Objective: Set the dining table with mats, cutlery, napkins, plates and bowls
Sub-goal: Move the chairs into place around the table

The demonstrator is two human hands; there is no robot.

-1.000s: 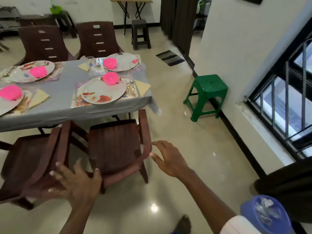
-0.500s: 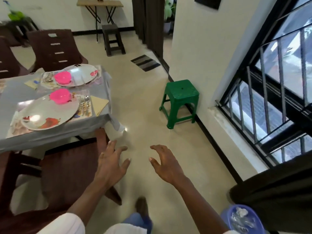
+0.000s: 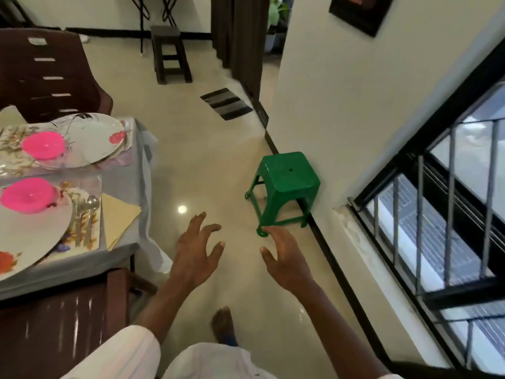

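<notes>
The dining table (image 3: 120,181) with a grey cloth fills the left edge. Two settings show on it. The near white plate (image 3: 30,239) carries a pink bowl (image 3: 27,195), with cutlery (image 3: 86,217) on a floral mat (image 3: 93,236) and a yellow napkin (image 3: 119,217) beside it. The far plate (image 3: 93,140) holds another pink bowl (image 3: 43,144). My left hand (image 3: 195,253) and my right hand (image 3: 284,255) hover over the floor right of the table, fingers spread, holding nothing.
A brown chair (image 3: 60,324) stands tucked under the table's near side, another (image 3: 46,75) at the far side. A green plastic stool (image 3: 284,184) sits against the wall ahead of my right hand. A dark stool (image 3: 169,53), a striped doormat (image 3: 225,103) and a barred window (image 3: 448,203) lie around.
My hands have left the brown chair and now hang over open floor. The view has swung right and forward, so the table slid to the left edge and the green stool came closer.
</notes>
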